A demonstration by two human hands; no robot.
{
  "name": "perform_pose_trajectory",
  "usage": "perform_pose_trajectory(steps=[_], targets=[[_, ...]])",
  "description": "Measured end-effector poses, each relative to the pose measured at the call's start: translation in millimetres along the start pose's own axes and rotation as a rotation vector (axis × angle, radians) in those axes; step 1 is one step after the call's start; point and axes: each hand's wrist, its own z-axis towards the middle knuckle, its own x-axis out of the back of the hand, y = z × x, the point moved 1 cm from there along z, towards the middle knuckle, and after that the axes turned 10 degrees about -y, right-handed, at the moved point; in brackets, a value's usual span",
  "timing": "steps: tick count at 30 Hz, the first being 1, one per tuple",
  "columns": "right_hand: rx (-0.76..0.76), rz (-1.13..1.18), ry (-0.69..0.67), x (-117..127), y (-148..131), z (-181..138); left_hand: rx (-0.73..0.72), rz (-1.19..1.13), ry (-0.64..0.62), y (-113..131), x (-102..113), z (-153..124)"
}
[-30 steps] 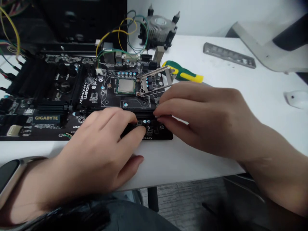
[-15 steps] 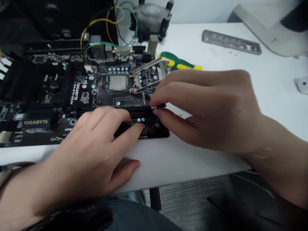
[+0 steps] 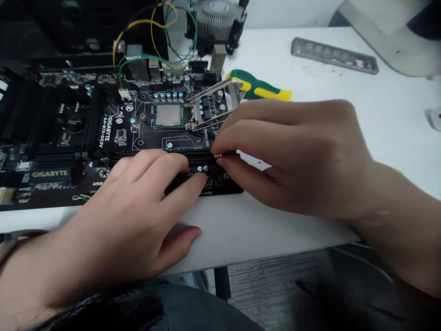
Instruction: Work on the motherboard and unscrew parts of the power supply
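The motherboard [image 3: 153, 145] lies flat along the front edge of the white table [image 3: 248, 234], black and crowded with parts. Both hands are on it, apart from each other. The left hand [image 3: 144, 216] rests with curled fingers across the front of the board, thumb out over the table; it hides the left stretch of the long black slots [image 3: 200, 156], and I cannot tell whether it grips anything beneath. The right hand [image 3: 292, 156] has thumb and fingertips drawn close about a small pale piece [image 3: 217, 156] at the slots' right end; whether they are clamped on it cannot be told.

Just behind those fingers a hinged metal frame [image 3: 234, 95] stands tilted up beside the square processor [image 3: 168, 115], its near corner close to the right hand. A green and yellow screwdriver [image 3: 255, 85] lies beyond the knuckles. Loose yellow and green wires [image 3: 141, 58] loop over the board's rear connectors from a white plug [image 3: 124, 94]. Past them stands a round finned cooler [image 3: 215, 20], with a dark panel [image 3: 93, 27] to its left. Well apart on the right lie a grey slotted strip [image 3: 334, 56] and a pale base [image 3: 386, 41].
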Motion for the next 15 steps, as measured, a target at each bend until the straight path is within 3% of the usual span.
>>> perform_pose_trajectory(steps=[9,15], targets=[[-0.021,0.178,-0.007,6.0,1.1,4.1,0.022,-0.084,0.046,0.4,2.0,-2.1],[0.06,0.119,-0.023,4.1,-4.3,1.9,0.036,-0.088,0.045,0.4,1.6,-2.9]])
